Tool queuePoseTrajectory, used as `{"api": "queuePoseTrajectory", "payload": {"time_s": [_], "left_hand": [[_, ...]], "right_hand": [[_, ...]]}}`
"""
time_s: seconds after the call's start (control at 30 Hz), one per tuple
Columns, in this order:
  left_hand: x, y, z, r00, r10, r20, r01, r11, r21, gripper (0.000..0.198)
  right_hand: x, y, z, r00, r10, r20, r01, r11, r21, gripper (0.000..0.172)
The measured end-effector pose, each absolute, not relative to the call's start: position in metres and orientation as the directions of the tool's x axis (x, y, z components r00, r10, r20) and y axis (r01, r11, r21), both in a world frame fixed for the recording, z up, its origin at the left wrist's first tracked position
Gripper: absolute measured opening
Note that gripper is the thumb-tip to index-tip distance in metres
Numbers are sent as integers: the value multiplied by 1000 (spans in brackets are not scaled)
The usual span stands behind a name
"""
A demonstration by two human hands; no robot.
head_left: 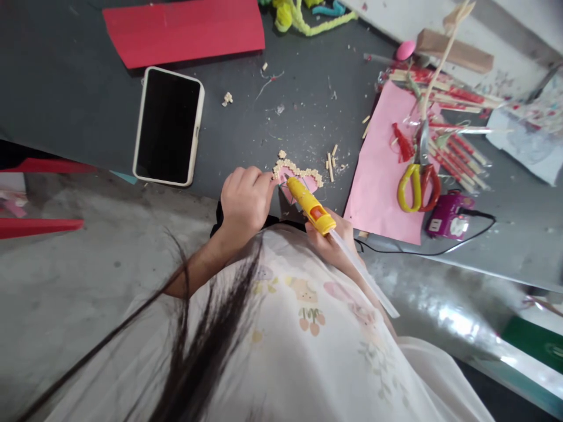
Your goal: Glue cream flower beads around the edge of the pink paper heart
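My right hand (333,239) grips a yellow glue gun (310,205) with a clear glue stick trailing from its back; the nozzle points at a small pink heart piece (303,177) edged with pale beads. My left hand (244,199), fingers curled, pinches the left edge of that heart at the near edge of the dark table (88,99). A few short wooden sticks (331,164) lie just right of the heart.
A phone in a white case (168,125) lies screen up to the left. Red card (185,29) sits at the back. On the right are pink paper (382,170), yellow and red scissors (417,181), a purple device (446,215) with a black cord, and wrapped sticks (457,146).
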State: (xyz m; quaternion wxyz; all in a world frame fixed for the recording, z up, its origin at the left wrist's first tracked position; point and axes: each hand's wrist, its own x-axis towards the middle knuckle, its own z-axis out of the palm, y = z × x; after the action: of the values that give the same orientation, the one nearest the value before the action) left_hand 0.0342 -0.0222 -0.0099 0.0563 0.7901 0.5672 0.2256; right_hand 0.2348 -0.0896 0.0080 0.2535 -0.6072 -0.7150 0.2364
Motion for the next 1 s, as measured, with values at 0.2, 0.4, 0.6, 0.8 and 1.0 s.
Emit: {"api": "queuePoseTrajectory", "payload": {"time_s": [0.2,0.4,0.6,0.8,1.0], "left_hand": [[34,-20,-11,266,922,282,872,-354,338,34],[22,-11,-10,317,918,239,830,-390,399,36],[10,3,-7,405,891,208,786,-455,418,26],[11,9,-3,412,898,153,787,-435,437,22],[12,12,0,424,894,142,793,-442,418,19]], "right_hand": [[234,-89,9,-144,988,61,731,148,-666,20],[234,-89,8,-139,987,76,730,154,-666,21],[234,-89,9,-141,987,76,717,154,-680,22],[234,-90,8,-154,984,90,714,174,-678,22],[234,-90,9,-166,980,111,722,197,-663,20]]}}
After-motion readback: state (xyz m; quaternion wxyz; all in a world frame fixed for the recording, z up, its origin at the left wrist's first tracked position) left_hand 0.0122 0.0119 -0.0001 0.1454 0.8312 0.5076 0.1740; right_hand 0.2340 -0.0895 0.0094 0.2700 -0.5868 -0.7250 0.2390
